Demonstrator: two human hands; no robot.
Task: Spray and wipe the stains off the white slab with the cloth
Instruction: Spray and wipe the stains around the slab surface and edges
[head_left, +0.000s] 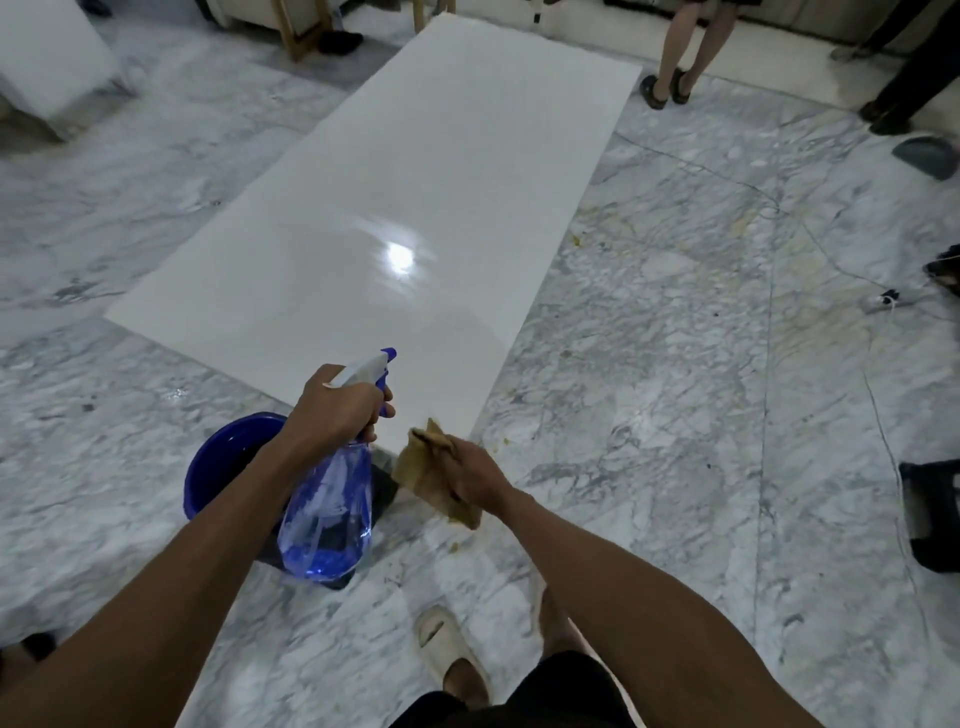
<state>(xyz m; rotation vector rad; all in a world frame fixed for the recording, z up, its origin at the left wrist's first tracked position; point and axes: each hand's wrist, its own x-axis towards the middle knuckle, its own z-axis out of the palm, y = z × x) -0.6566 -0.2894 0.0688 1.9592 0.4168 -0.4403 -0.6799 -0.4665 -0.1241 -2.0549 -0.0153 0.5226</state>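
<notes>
A long white slab (415, 208) lies flat on the marble floor and stretches away from me; its surface looks glossy, with a bright light reflection near the middle. My left hand (335, 405) grips the neck of a clear blue spray bottle (327, 514), whose white and blue nozzle points toward the slab's near end. My right hand (475, 475) is closed on a crumpled brown cloth (428, 467), held just above the floor at the slab's near corner.
A blue bucket (218, 462) stands on the floor behind the bottle, left of the slab's near corner. Yellowish smears mark the marble floor (701, 270) right of the slab. People's legs (680, 57) stand at the far end. A black crate (930, 514) sits at the right edge.
</notes>
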